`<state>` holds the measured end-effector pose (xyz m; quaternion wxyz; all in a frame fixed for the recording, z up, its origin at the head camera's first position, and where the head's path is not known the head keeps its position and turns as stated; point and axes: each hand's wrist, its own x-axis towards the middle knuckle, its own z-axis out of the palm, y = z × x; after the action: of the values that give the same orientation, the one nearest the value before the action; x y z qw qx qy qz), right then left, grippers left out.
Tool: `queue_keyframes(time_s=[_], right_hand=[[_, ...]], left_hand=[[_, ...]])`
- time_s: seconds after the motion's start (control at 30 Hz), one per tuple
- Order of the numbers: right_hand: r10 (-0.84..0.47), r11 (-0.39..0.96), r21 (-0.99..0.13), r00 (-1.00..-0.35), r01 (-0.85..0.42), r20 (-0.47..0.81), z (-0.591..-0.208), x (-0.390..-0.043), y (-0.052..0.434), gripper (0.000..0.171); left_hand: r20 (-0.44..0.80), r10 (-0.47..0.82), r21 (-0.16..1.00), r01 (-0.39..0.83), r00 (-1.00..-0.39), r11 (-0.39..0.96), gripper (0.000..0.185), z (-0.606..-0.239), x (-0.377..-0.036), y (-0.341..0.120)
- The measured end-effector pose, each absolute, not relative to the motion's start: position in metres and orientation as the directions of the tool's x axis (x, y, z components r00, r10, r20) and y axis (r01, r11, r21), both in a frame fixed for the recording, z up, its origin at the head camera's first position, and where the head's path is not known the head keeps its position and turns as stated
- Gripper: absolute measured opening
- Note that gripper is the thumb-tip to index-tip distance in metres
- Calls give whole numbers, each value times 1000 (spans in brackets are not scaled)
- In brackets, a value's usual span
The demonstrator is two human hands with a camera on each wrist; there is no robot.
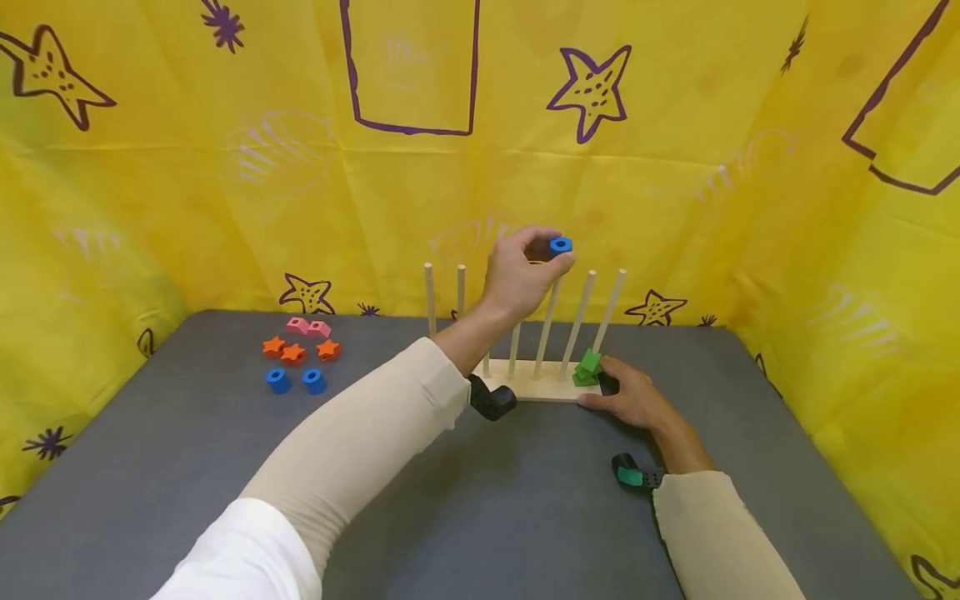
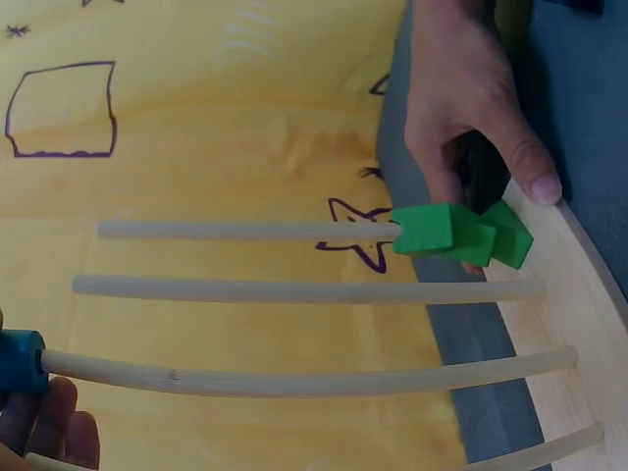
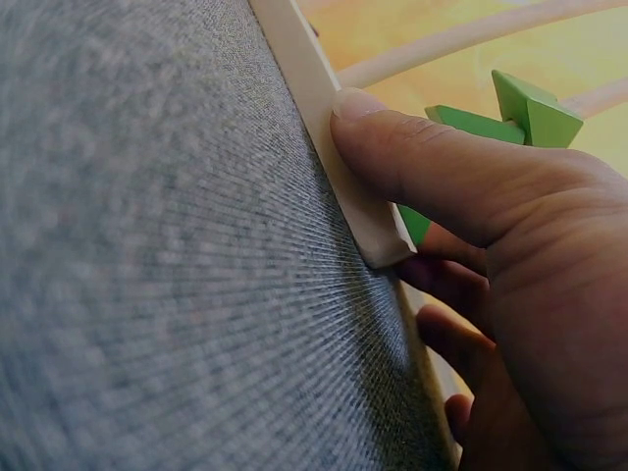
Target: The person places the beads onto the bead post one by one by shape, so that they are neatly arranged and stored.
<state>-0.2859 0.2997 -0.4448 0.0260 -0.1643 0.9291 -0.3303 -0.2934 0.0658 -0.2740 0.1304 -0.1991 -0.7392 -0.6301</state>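
In the head view my left hand (image 1: 519,275) pinches a blue bead (image 1: 561,245) with a hole through it. The left wrist view has that blue bead (image 2: 22,361) right at the tip of the third peg (image 2: 294,383) from the right end. My right hand (image 1: 633,396) grips the right end of the wooden base (image 1: 536,388), its thumb (image 3: 358,106) on the front edge. Several green blocks (image 1: 587,368) are stacked on the rightmost peg (image 1: 611,308), at the bottom. Part of the rack is hidden behind my left forearm.
On the left of the grey table (image 1: 225,500) lie two blue beads (image 1: 278,382), several orange stars (image 1: 293,355) and pink blocks (image 1: 319,329). A yellow patterned cloth (image 1: 420,192) hangs behind and at both sides. Upright pegs (image 1: 430,300) stand on the rack's left.
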Motion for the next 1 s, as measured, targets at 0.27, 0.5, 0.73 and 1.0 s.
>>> queue_keyframes(time_s=[0.27,0.5,0.73,1.0], right_hand=[[-304,738,-620,-951,-268,49,-446,-286,301,84],[-322,723,-624,-944,-297,75,-447,-286,303,79],[-314,728,-620,-946,-291,76,-446,-285,304,78],[-317,729,-623,-947,-285,62,-447,-286,301,82]], left_hand=[[412,149,895,430,-899,123,36,-285,-293,66],[368,143,913,387,-919,133,39,-294,-292,67],[360,97,928,367,-928,64,50,-305,-293,71],[328,53,943,330,-943,50,48,-322,-289,70]])
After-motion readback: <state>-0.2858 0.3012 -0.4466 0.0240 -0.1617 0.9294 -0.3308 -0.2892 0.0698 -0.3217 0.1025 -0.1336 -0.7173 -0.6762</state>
